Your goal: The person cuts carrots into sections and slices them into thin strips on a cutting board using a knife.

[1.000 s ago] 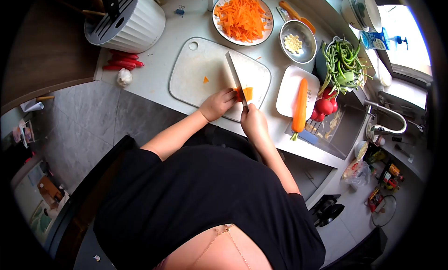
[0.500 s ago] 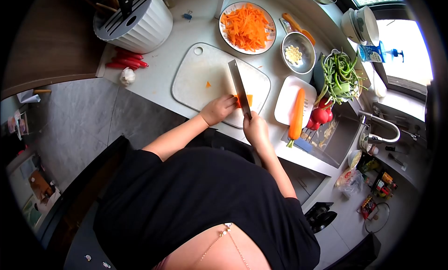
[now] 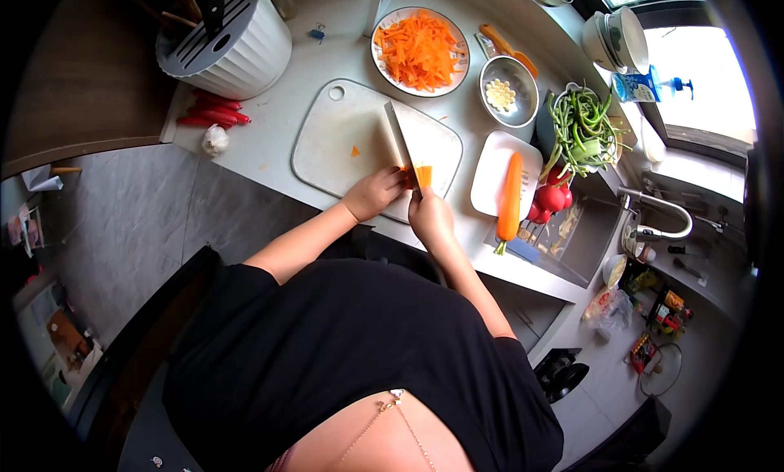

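My right hand (image 3: 431, 218) is wrapped round the handle of a broad knife (image 3: 401, 142), whose blade points away from me over the white cutting board (image 3: 333, 137). Just left of the blade, my left hand (image 3: 375, 193) has its bent fingers pressed on an orange carrot piece, mostly hidden by the fingers and blade. Cut carrot (image 3: 425, 176) shows on the blade's right side. A small carrot scrap (image 3: 355, 152) lies apart on the left of the board. Behind the board, a round plate (image 3: 376, 62) holds a heap of carrot strips (image 3: 420, 51).
Right of the board are a white tray (image 3: 483, 183) with a whole carrot (image 3: 510, 196), a metal bowl (image 3: 523, 99) of pale pieces, green beans (image 3: 583, 127), red radishes (image 3: 550, 198) and the sink. Garlic (image 3: 215, 140), red chillies (image 3: 214, 111) and a white knife holder (image 3: 255, 57) stand left.
The view has shifted slightly. The knife's blade tilts and sits closer to my left fingers, still over the carrot piece. Both hands keep their holds.
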### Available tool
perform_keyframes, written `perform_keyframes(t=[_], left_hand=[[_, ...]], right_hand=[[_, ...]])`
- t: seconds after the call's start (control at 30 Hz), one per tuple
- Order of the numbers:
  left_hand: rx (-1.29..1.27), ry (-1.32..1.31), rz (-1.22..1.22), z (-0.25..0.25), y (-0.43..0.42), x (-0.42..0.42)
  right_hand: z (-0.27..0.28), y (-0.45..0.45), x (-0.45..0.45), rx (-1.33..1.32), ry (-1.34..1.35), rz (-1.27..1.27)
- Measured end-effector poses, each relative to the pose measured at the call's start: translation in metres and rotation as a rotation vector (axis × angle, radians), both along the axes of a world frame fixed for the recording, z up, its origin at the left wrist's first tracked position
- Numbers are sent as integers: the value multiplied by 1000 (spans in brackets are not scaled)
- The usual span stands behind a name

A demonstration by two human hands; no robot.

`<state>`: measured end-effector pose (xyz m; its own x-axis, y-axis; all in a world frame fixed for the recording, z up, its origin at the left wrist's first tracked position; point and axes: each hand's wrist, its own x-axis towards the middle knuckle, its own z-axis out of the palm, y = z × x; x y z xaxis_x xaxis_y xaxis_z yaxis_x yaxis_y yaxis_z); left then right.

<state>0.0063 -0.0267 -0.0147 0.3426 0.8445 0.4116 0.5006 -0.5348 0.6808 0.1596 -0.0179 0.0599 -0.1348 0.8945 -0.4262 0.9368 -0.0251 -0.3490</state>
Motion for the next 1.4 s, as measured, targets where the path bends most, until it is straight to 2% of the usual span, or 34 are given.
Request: perform_keyframes(t=[0.13, 0.4, 0.53, 0.57, 0.73, 0.97, 1.1, 1.13, 1.23, 1.4], left_hand=[[-34, -14, -9, -3, -1, 2], [103, 56, 22, -10, -4, 4], [76, 39, -4, -13, -7, 6], [49, 135, -27, -14, -9, 3], [28, 32, -47, -14, -7, 2], [97, 77, -18, -15, -5, 2], [86, 95, -30, -8, -8, 1], [79, 100, -40, -9, -6, 1], [133, 136, -28, -10, -3, 0], [83, 97, -12, -9, -5, 1]], right_hand=[[3, -1, -3, -9, -18, -15], [8, -2, -4, 48, -7, -15], [16, -6, 1, 5, -13, -24], [16, -9, 3, 7, -12, -22], [3, -9, 4, 45, 27, -19], [0, 23, -2, 13, 130, -12], [24, 6, 12, 56, 134, -63], [22, 0, 17, 173, 155, 1], [25, -9, 18, 50, 92, -27], [14, -19, 17, 57, 65, 8]])
